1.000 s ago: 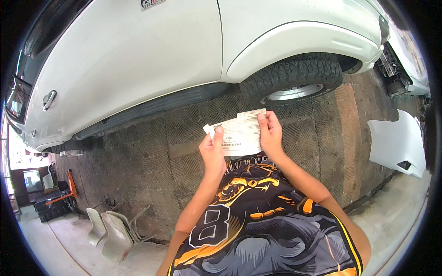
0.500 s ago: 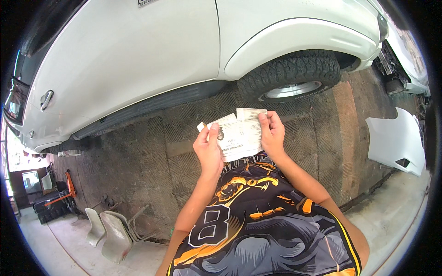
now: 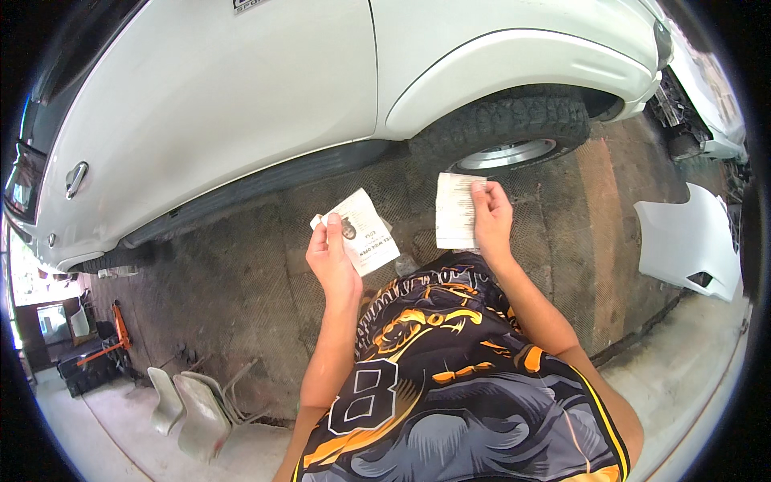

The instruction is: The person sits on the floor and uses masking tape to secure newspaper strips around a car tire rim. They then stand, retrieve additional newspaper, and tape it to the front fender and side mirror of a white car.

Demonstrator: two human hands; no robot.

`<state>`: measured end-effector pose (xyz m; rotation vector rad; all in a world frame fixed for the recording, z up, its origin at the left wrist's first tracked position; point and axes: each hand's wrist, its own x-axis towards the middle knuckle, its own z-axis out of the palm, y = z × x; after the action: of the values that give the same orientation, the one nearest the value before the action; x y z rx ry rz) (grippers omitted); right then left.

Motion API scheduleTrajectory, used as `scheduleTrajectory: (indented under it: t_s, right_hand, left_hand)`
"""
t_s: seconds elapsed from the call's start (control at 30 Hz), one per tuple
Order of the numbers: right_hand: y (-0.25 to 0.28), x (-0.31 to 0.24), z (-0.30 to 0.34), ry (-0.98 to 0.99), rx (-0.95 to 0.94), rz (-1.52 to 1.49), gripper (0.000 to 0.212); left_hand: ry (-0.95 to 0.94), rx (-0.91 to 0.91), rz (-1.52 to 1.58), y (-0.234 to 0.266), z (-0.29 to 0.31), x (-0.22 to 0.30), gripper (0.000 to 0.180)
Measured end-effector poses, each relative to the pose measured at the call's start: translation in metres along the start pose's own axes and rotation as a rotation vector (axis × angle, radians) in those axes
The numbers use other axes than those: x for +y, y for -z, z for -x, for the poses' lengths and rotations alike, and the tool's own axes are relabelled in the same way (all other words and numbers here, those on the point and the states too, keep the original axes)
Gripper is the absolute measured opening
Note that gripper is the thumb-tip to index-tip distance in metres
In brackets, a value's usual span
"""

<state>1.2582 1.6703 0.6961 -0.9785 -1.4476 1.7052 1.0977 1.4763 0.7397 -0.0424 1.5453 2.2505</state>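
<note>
My left hand pinches a cream-coloured printed paper between thumb and fingers. A small dark portrait and lines of print show on it, and its upper left corner curls over. To the right, my right hand grips a second printed paper by its right edge. That one is narrower, covered in fine lines of text and held nearly upright. A gap separates the two papers. Both are held in front of my body, above the dark floor.
A white car with a rugged tyre stands ahead. A loose white body panel lies on the right. Grey plastic seats and an orange metal tool are at the lower left. The textured floor lies below.
The papers, which were together between both hands, are now apart. My left hand has moved left with one, and my right hand has shifted slightly right with the other.
</note>
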Motion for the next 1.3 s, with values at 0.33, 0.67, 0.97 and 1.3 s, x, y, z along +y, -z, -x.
scheduleTrajectory:
  t_s: [0.33,0.67,0.97,1.3]
  right_hand:
    - [-0.014,-0.002,0.011,-0.09,-0.338,0.274,0.037]
    - [-0.003,-0.01,0.002,-0.192,-0.591,0.203,0.035]
    - [0.058,-0.251,-0.082,0.365,-1.432,1.389,0.024]
    - [0.024,-0.553,-0.241,0.958,-0.09,1.559,0.022]
  left_hand:
    - [0.242,-0.384,-0.033,-0.019,0.008,-0.008,0.023]
    - [0.387,-0.491,-0.412,-0.015,0.013,-0.042,0.029]
    - [0.4,-0.317,-0.512,0.02,-0.01,-0.046,0.024]
    - [0.32,-0.051,-0.513,0.009,-0.007,-0.097,0.02]
